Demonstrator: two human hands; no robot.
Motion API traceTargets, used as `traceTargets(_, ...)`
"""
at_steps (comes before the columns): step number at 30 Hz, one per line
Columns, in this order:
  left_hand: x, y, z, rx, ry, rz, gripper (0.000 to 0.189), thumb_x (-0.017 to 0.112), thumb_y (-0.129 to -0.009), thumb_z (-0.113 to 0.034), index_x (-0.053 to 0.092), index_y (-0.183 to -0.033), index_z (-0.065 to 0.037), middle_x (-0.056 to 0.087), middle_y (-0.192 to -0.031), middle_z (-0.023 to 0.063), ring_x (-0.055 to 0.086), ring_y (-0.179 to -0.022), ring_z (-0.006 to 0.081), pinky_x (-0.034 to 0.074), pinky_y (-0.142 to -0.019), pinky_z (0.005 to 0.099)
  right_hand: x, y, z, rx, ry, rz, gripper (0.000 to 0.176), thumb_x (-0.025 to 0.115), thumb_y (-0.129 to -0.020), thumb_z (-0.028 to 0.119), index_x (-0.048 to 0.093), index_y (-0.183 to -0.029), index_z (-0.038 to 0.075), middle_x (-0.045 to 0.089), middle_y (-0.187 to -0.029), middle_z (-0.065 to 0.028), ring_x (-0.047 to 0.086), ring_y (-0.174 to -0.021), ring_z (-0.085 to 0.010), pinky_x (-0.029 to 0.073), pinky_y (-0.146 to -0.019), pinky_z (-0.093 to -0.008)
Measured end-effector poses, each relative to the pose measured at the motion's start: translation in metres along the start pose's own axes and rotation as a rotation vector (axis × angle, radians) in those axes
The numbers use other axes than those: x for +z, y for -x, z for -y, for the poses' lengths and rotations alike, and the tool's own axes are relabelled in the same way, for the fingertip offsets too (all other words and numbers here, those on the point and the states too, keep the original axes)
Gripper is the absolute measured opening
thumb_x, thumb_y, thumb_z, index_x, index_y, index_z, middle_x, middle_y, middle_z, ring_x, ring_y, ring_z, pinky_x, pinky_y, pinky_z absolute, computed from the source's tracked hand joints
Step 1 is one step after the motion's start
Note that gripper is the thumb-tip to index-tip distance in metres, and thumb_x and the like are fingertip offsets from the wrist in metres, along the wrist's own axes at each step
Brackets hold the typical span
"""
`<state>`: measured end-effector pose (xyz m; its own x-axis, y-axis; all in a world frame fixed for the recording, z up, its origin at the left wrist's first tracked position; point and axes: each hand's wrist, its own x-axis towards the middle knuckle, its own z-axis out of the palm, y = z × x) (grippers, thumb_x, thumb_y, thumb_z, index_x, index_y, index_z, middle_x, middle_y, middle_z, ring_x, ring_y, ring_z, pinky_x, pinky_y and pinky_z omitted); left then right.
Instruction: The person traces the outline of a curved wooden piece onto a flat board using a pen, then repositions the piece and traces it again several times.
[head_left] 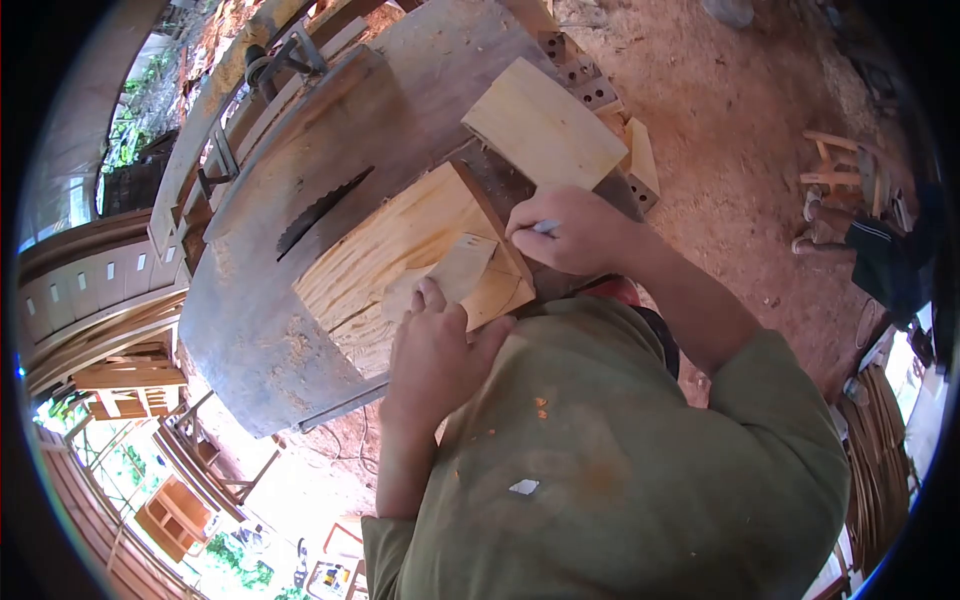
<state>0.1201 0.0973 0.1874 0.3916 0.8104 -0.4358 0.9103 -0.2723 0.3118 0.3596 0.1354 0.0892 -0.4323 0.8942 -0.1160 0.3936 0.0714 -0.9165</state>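
Observation:
A thick pale wood block point(400, 250) lies on the metal saw table, with a thin flat template point(455, 268) on its top face. My left hand point(435, 350) rests on the template's near end, its fingertips pressing down and its thumb spread apart at the block's near edge. In my closed right hand point(575, 230) is a pen point(545, 227), held just off the block's right side. Thin dark lines show on the wood near the template. The pen's tip is hidden by my fingers.
A toothed saw blade point(325, 212) stands up through the saw table point(250, 330), left of the block. Another wood block point(545, 125) lies beyond my right hand, near perforated bricks point(590, 85). At far right, a person's legs point(825, 225) show near a wooden stool point(835, 160).

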Motion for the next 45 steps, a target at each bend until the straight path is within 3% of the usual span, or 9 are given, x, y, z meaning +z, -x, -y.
traceTargets(10,0.002,-0.011,0.016,0.112,0.234,-0.098,0.043,0.065,-0.098,-0.042,0.077,-0.087,-0.002,0.075,-0.103,0.0228,0.072,-0.082,0.0404,0.056,-0.072,0.0519,0.047,0.040,0.038,-0.104,-0.036,0.337,0.020,0.072,-0.093,0.016,0.073,-0.109,0.003,0.073,-0.106,-0.0192,0.070,-0.097,-0.0363,0.054,-0.085,-0.0439)
traceTargets(14,0.010,-0.016,0.009,-0.046,0.343,-0.110,0.039,0.066,-0.098,-0.043,0.080,-0.097,-0.006,0.076,-0.105,0.0209,0.074,-0.093,0.0376,0.056,-0.079,0.0522,0.064,0.034,0.050,-0.206,0.089,0.606,0.031,0.073,-0.094,0.019,0.069,-0.121,0.005,0.073,-0.114,-0.0177,0.068,-0.108,-0.0369,0.052,-0.094,-0.0444)
traceTargets(17,0.010,-0.003,0.001,-0.037,0.161,-0.105,0.038,0.066,-0.098,-0.043,0.084,-0.106,-0.011,0.077,-0.106,0.0172,0.066,-0.120,0.0403,0.049,-0.098,0.0590,0.074,0.029,0.051,-0.210,0.070,0.452,0.040,0.073,-0.095,0.023,0.063,-0.130,0.007,0.071,-0.119,-0.0165,0.064,-0.118,-0.0369,0.048,-0.103,-0.0464)
traceTargets(21,0.039,-0.015,-0.023,-0.034,0.112,-0.129,0.036,0.070,-0.093,-0.040,0.082,-0.111,-0.011,0.076,-0.103,0.0162,0.066,-0.116,0.0386,0.050,-0.098,0.0554,0.109,0.010,0.081,-0.245,0.483,0.428,0.044,0.073,-0.095,0.025,0.061,-0.133,0.008,0.071,-0.121,-0.0162,0.063,-0.119,-0.0364,0.046,-0.105,-0.0465)
traceTargets(23,0.067,-0.035,-0.064,-1.009,0.068,-0.399,0.041,0.074,-0.087,-0.038,0.079,-0.118,-0.011,0.073,-0.114,0.0173,0.062,-0.121,0.0377,0.048,-0.102,0.0538,0.124,0.002,0.097,-0.266,0.684,0.441,0.045,0.074,-0.094,0.026,0.061,-0.134,0.008,0.070,-0.121,-0.0161,0.062,-0.120,-0.0361,0.045,-0.106,-0.0466)
traceTargets(26,0.051,-0.004,-0.024,-0.424,-0.120,-0.044,0.051,0.080,-0.083,-0.039,0.075,-0.126,-0.011,0.067,-0.127,0.0185,0.058,-0.125,0.0369,0.047,-0.105,0.0540,0.137,-0.011,0.114,-0.287,0.917,0.468,0.048,0.074,-0.094,0.027,0.059,-0.136,0.008,0.070,-0.122,-0.0159,0.061,-0.122,-0.0357,0.044,-0.108,-0.0466)
traceTargets(32,0.099,-0.020,-0.040,-0.661,-0.483,0.163,0.055,0.083,-0.079,-0.044,0.078,-0.122,-0.009,0.062,-0.137,0.0196,0.055,-0.128,0.0388,0.046,-0.108,0.0558,0.163,-0.004,0.093,-0.247,0.725,0.384,0.055,0.078,-0.089,0.025,0.055,-0.136,0.008,0.064,-0.123,-0.0151,0.059,-0.125,-0.0356,0.040,-0.114,-0.0446)
traceTargets(35,0.020,0.016,0.000,-0.136,0.149,-0.086,0.050,0.072,-0.088,-0.036,0.076,-0.124,-0.001,0.055,-0.151,0.0303,0.048,-0.144,0.0440,0.036,-0.121,0.0601,0.170,-0.007,0.096,-0.260,0.729,0.349,0.056,0.078,-0.090,0.025,0.054,-0.137,0.008,0.064,-0.120,-0.0135,0.060,-0.122,-0.0355,0.041,-0.113,-0.0449)
traceTargets(45,0.039,0.015,0.007,-0.085,0.199,-0.327,0.051,0.070,-0.085,-0.040,0.081,-0.117,-0.002,0.066,-0.139,0.0323,0.062,-0.131,0.0466,0.043,-0.113,0.0652,0.165,-0.002,0.089,-0.482,0.849,0.198,0.047,0.077,-0.093,0.023,0.059,-0.133,0.006,0.066,-0.120,-0.0111,0.062,-0.113,-0.0295,0.044,-0.106,-0.0436)
